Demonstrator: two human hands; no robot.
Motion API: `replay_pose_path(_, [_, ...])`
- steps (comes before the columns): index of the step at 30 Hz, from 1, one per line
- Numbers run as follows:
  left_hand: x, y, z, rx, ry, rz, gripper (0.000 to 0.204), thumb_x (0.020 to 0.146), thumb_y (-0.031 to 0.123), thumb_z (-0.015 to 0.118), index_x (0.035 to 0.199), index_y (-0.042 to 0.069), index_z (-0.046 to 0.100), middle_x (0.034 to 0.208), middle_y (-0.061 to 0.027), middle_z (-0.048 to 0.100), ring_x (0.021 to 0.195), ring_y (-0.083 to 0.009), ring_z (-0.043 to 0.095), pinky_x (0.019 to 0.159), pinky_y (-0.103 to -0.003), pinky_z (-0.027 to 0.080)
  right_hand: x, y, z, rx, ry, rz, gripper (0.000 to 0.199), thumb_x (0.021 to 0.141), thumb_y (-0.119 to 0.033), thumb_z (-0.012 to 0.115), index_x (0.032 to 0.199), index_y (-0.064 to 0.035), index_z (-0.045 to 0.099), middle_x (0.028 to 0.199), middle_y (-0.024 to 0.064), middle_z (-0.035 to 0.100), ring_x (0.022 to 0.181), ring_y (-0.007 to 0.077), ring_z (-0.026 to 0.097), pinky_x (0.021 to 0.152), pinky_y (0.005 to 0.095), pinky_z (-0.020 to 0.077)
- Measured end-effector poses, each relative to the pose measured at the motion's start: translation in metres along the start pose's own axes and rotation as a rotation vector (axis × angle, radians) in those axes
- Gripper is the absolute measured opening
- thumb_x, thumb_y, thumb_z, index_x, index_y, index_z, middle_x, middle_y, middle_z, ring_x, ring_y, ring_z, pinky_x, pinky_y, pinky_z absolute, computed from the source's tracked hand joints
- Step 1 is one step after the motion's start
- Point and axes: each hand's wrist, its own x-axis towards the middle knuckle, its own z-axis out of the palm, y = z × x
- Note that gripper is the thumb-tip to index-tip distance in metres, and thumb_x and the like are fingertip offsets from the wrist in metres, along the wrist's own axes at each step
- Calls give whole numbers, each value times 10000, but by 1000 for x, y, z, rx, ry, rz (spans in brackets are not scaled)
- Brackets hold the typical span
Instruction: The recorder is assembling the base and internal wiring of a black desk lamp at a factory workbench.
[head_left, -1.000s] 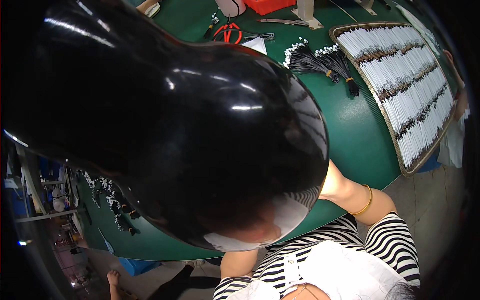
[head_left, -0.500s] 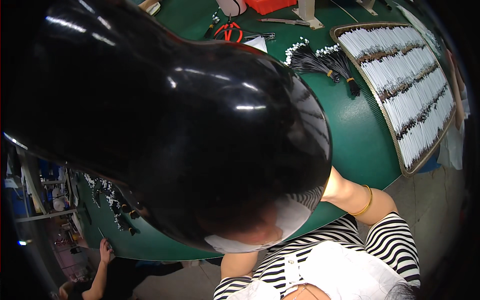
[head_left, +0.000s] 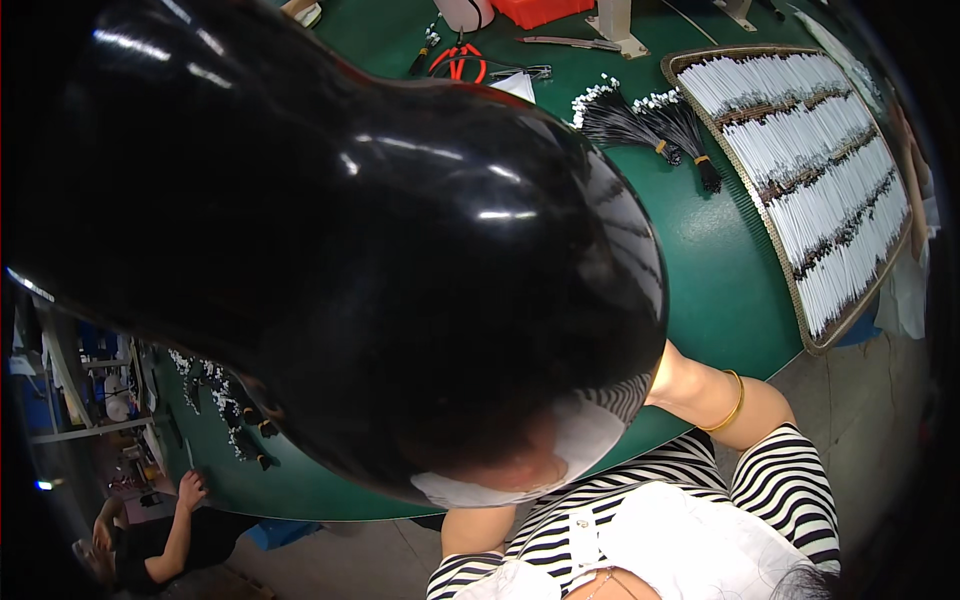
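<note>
Our view is largely blocked by a glossy black rounded object (head_left: 330, 250) close to the camera. Compared with one second ago, this object and our forearms have held their positions; the only change is at the lower left, where another person (head_left: 150, 545) in a dark top has come into view beside the table's near left edge and places a hand (head_left: 190, 490) against it. This change does not affect our own work area.

We cannot tell the state of either hand. The left forearm (head_left: 480, 525) and the right forearm (head_left: 705, 390), which wears a gold bangle (head_left: 733, 402), both run up from the near edge of the green table (head_left: 720, 280) and pass behind the black object, so both hands are hidden.

The nearest visible work items are two bundles of black wires with white tips (head_left: 650, 125), lying towards the far side of the table. Just beside them, at the right edge, a woven tray (head_left: 800, 300) holds rows of white-sleeved wires. Red-handled cutters (head_left: 458, 62) lie at the far edge.
</note>
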Motion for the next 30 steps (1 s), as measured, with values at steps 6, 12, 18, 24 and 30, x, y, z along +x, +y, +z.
replay_pose_path(6, [3, 7, 1, -87, -13, -182, 215, 705, -53, 468, 916, -22, 440, 872, -93, 510, 812, -170, 514, 722, -271, 427, 0, -3, -3, -272, -48, -123, 95, 741, -48, 515, 822, -5, 491, 762, 21, 509, 716, 61, 483, 653, 189, 394])
replay_pose_path(12, [3, 7, 1, -187, -51, -178, 353, 690, -77, 437, 1031, -20, 367, 955, -132, 475, 871, -193, 497, 760, -294, 421, 4, -4, -2, 123, 55, 76, 125, 719, -33, 543, 830, 1, 499, 764, 20, 516, 711, 61, 493, 662, 184, 408])
replay_pose_path(18, [5, 7, 5, -130, -39, -171, 346, 692, -80, 441, 1030, -29, 387, 916, -138, 504, 857, -198, 510, 764, -298, 418, 4, -6, -4, -19, 30, 74, 114, 712, -28, 546, 814, 19, 529, 756, 46, 549, 724, 80, 512, 666, 202, 412])
replay_pose_path(24, [3, 4, 6, -129, -110, -72, 294, 704, -48, 467, 993, -49, 411, 914, -150, 521, 847, -206, 522, 767, -299, 415, 4, -4, -9, -133, -11, -23, 122, 712, -36, 547, 818, 23, 531, 763, 59, 554, 729, 89, 517, 679, 209, 413])
replay_pose_path(30, [5, 6, -2, -160, -37, -193, 245, 700, -51, 464, 942, -86, 463, 921, -165, 524, 838, -210, 527, 763, -299, 418, 6, 0, -10, 156, -38, 81, 134, 707, -24, 547, 834, 22, 537, 780, 65, 554, 735, 96, 519, 688, 210, 410])
